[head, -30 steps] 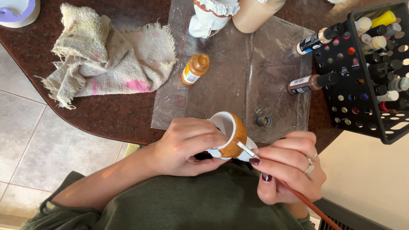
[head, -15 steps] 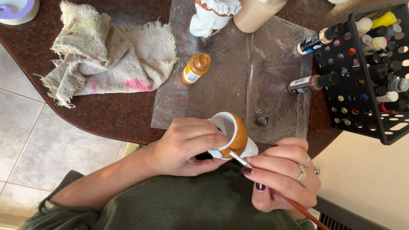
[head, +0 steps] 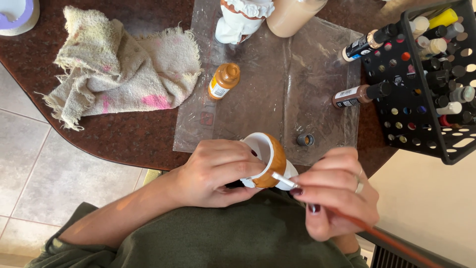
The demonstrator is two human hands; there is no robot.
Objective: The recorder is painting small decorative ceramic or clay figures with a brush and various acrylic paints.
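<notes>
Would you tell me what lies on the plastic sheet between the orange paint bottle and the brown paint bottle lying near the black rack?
In the head view, only bare clear plastic sheet lies between the orange paint bottle and the brown paint bottle.

Glossy ceramic cup (head: pixel 270 159), part orange-brown; frayed coarse cloth rag (head: pixel 119 69); clear shiny plastic sheet (head: pixel 287 94); polished dark speckled stone counter (head: pixel 114 139); black plastic rack (head: pixel 426 99).
</notes>
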